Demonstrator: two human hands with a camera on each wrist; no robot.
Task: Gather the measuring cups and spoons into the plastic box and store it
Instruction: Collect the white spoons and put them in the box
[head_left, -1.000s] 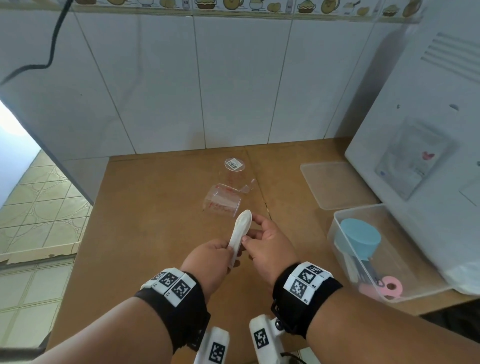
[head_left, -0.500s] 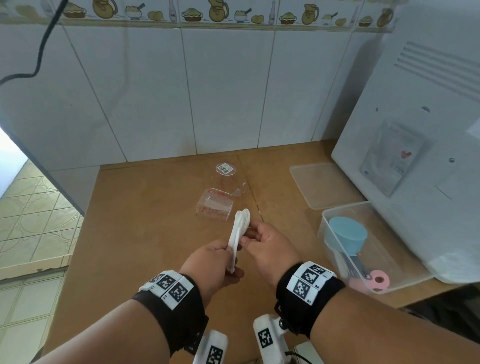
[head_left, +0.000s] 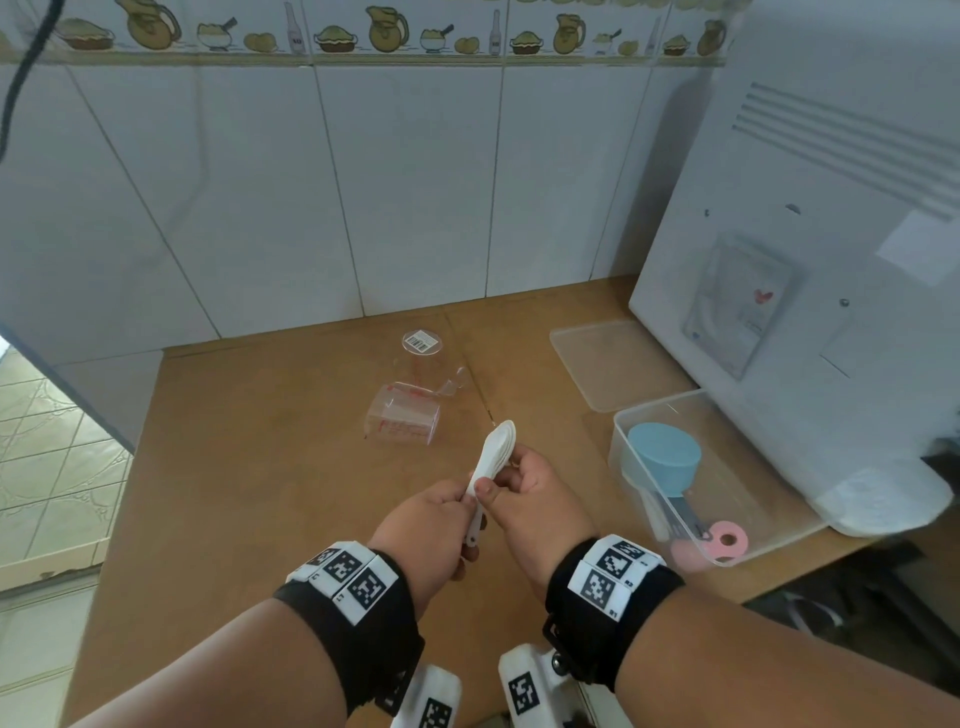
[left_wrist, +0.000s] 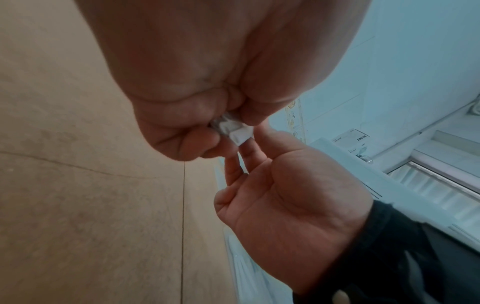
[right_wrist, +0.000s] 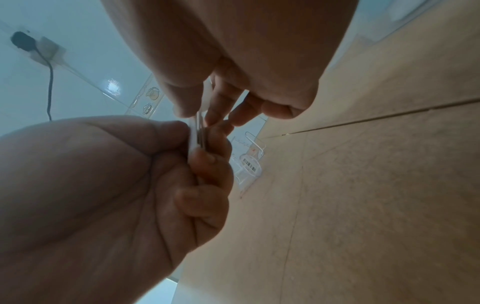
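Both hands hold a stack of white measuring spoons above the brown counter, bowls pointing away from me. My left hand grips the handle ends. My right hand pinches the stack higher up between thumb and fingers. Two clear measuring cups with red markings lie on the counter beyond the hands: one on its side, one behind it with a barcode sticker. The clear plastic box stands open at the right and holds a blue measuring cup, a pink one and a white spoon.
The box's clear lid lies flat on the counter behind the box. A large white appliance stands against the box's right side. White tiled wall closes the back; the counter's left edge drops to a tiled floor.
The spoons have come together into a tighter stack between the two hands. The hands have stayed at about the same spot over the counter while the head view tilted upward.
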